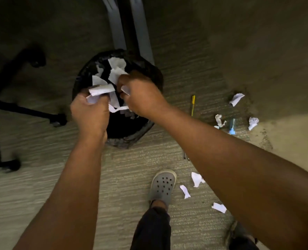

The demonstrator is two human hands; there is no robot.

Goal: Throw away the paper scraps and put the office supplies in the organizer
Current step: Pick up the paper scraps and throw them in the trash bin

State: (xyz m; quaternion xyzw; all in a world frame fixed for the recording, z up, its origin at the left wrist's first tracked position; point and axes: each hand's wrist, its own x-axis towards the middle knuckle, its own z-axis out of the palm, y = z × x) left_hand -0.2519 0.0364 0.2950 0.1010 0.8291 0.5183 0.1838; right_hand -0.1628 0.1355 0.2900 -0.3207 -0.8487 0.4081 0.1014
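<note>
A round black waste bin (pixel 150 73) with a dark liner stands on the carpet below me. Both my hands hover over its mouth. My left hand (pixel 91 112) grips a bunch of white paper scraps (pixel 101 91). My right hand (pixel 140 94) pinches more white scraps (pixel 116 74) that hang over the bin. Loose scraps drift inside the bin (pixel 117 108). On the carpet to the right lie several white scraps (pixel 237 98), a yellow pen (pixel 193 105) and a blue-capped marker (pixel 232 126).
A black office chair base with castors (pixel 26 112) stands at the left. Grey desk legs (pixel 117 27) rise behind the bin. My grey clog (pixel 162 186) is planted on the carpet, with more scraps (pixel 196 179) to its right. A small dark pen (pixel 184 154) lies near my right forearm.
</note>
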